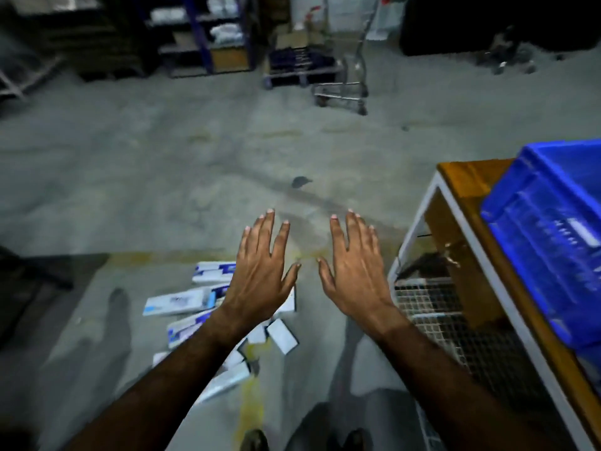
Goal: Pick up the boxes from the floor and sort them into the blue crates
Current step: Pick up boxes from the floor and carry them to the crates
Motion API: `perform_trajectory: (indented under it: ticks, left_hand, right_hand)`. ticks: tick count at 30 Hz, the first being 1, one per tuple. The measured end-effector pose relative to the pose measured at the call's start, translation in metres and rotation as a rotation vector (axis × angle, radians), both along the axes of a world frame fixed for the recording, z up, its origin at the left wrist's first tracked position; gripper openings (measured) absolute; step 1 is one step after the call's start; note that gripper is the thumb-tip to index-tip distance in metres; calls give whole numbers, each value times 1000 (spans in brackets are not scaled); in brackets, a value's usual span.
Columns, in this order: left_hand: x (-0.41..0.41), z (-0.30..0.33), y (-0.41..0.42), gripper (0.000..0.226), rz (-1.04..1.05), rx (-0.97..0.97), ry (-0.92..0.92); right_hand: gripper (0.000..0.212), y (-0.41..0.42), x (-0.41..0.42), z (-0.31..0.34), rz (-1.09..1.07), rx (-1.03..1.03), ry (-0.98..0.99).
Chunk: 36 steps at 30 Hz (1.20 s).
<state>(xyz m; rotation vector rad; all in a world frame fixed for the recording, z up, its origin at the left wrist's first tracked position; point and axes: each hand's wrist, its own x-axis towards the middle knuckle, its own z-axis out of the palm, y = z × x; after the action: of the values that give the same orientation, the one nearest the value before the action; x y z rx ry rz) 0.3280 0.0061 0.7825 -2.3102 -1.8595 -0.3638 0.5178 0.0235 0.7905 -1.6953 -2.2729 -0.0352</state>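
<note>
Several white-and-blue boxes [177,301] lie scattered on the grey floor at lower left, partly hidden under my left forearm. My left hand [265,268] hovers above them, palm down, fingers spread, holding nothing. My right hand [353,268] is held out beside it, also flat and empty, over bare floor. A blue crate [549,255] stands on a wooden-topped table [468,180] at the right, an arm's width from my right hand. What the crate holds I cannot tell.
The table has a white frame and wire-mesh sides [432,307] close to my right arm. A metal trolley [344,89] and a low pallet stand far back, with dark shelving [208,34] behind. A yellow floor line [250,405] runs by my feet.
</note>
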Motion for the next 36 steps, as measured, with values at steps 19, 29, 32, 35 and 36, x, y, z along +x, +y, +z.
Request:
perform_trajectory:
  ticks: [19, 29, 32, 35, 36]
  left_hand:
    - [-338, -160, -218, 86, 351, -422, -38]
    - [-379, -242, -203, 107, 452, -622, 0]
    - [-389, -289, -193, 110, 467, -633, 1]
    - [-400, -361, -182, 113, 487, -692, -30]
    - [-403, -386, -181, 112, 491, -719, -44]
  right_hand:
    - [77, -131, -347, -164, 392, -318, -75]
    - [95, -120, -399, -273, 469, -497, -185]
    - [92, -116, -408, -324, 491, -560, -173]
    - [92, -107, -421, -393, 492, -639, -230]
    - [93, -106, -426, -419, 491, -658, -238]
